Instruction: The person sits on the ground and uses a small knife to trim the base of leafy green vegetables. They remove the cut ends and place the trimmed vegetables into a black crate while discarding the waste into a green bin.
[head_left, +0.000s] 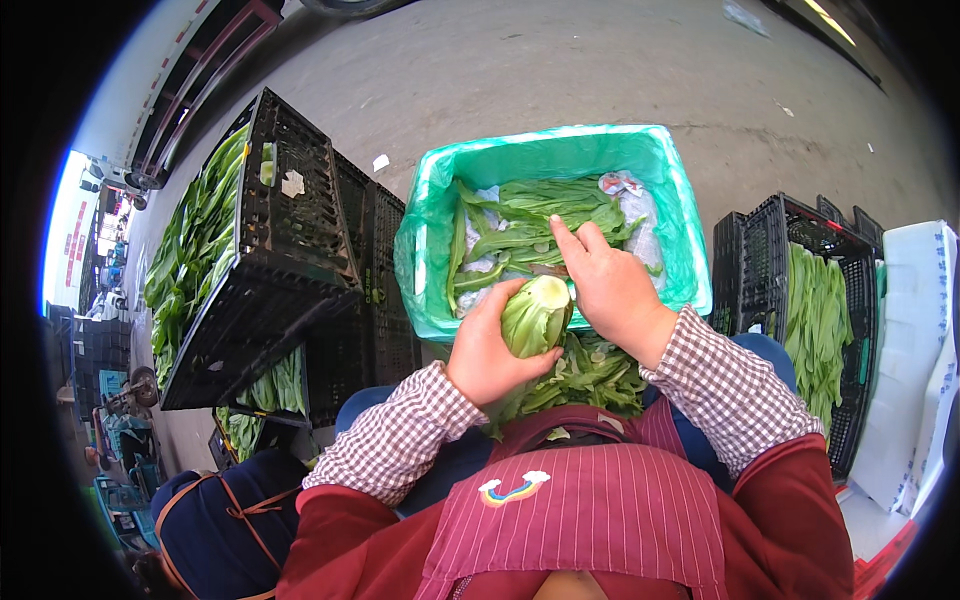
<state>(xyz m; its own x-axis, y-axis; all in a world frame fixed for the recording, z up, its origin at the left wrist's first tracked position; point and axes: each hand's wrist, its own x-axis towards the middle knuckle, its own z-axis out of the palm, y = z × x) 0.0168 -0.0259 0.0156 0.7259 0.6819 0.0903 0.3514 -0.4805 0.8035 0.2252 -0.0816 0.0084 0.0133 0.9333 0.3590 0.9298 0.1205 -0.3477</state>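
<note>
My left hand (491, 356) is wrapped around a head of leafy green lettuce (529, 326), its pale cut stem end turned up. Close beside it on the right is my right hand (611, 289), index finger stretched out and the other fingers curled. A narrow brownish strip (549, 270) shows by the stem end; whether my right hand holds it is unclear. Beyond both hands stands a bin lined with green plastic film (551, 146), holding long green leaves (540, 199) and crumpled clear plastic (640, 217). Loose trimmed leaves (592, 382) lie below my hands.
Stacked black plastic crates (300, 195) with leafy greens (202, 232) rise at the left. On the right, another black crate (859, 375) holds lettuce (814, 322), beside white foam boxes (904, 352). A person in dark clothing (225, 517) is close at lower left.
</note>
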